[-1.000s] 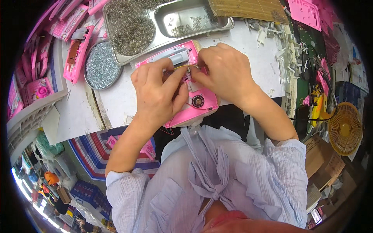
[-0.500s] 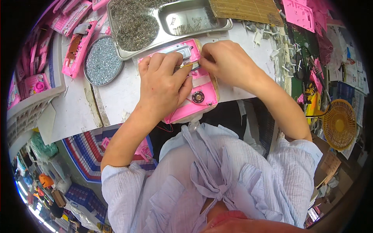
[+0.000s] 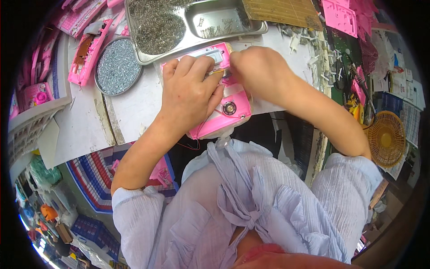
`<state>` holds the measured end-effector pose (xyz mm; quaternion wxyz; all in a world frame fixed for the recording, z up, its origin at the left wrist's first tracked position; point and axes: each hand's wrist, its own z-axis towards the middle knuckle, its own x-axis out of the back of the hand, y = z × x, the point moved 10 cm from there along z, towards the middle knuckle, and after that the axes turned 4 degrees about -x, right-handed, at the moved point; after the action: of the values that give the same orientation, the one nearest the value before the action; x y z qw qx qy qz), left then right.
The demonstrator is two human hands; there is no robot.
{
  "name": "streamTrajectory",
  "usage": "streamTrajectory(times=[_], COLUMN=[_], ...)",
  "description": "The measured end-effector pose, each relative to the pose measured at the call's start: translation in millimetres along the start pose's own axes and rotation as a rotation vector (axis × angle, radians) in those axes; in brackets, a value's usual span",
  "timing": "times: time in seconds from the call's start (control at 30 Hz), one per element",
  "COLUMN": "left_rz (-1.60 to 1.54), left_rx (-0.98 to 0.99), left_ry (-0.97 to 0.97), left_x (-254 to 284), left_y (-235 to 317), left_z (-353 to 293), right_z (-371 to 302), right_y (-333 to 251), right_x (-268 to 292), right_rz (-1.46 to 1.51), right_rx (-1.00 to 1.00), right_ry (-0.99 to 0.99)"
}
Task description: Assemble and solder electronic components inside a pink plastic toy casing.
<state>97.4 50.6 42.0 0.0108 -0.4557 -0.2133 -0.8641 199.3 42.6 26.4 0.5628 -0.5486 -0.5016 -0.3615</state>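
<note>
A pink plastic toy housing (image 3: 215,128) lies open-side up at the table's front edge, with a small round black speaker (image 3: 229,108) and thin wires in it. My left hand (image 3: 189,89) presses over its left side, fingers curled and thumb bent inward, gripping the housing. Close to the left fingertips shows a bit of yellow wire. At the housing's upper right is my right hand (image 3: 263,74), its fingers bent together and slightly blurred; whatever they pinch is hidden. A grey rectangular piece (image 3: 215,56) sits in the housing's far end. A thin red wire hangs off the near left corner.
Beyond the housing stands a steel tray (image 3: 154,57) of small springs, partly under a cardboard sheet (image 3: 282,12). A round dish (image 3: 117,93) of screws is left of it. Pink housings (image 3: 92,49) pile at far left; white plastic pieces (image 3: 313,62) line the right. A yellow basket (image 3: 386,139) stands lower right.
My right hand has turned and its fingers have drawn closer together at the housing's upper right edge; its elbow has swung outward. The left hand keeps its place on the housing.
</note>
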Motion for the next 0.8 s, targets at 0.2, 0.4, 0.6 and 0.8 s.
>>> streamTrajectory(times=[0.2,0.4,0.6,0.8], left_rz=[-0.064,0.002,-0.002,-0.097], left_rx=[-0.085,-0.284,-0.211,-0.135], left_ry=[-0.034,-0.100,-0.220,-0.240], left_x=[3.3,2.2,-13.9,-21.9], left_y=[-9.8,0.8,-4.9,-6.1], left_z=[5.8,20.6,37.8,56.6], right_z=[0.1,3.3,-18.1,-91.4], right_y=[58.7,53.9,189.8,484.2], right_x=[-30.8,-19.6,50.9,95.2], right_rz=[0.712,0.584,0.314,-1.029], right_rx=[-0.442,-0.267,-0.450,-0.607], right_ry=[-0.240,-0.110,0.247,-0.019])
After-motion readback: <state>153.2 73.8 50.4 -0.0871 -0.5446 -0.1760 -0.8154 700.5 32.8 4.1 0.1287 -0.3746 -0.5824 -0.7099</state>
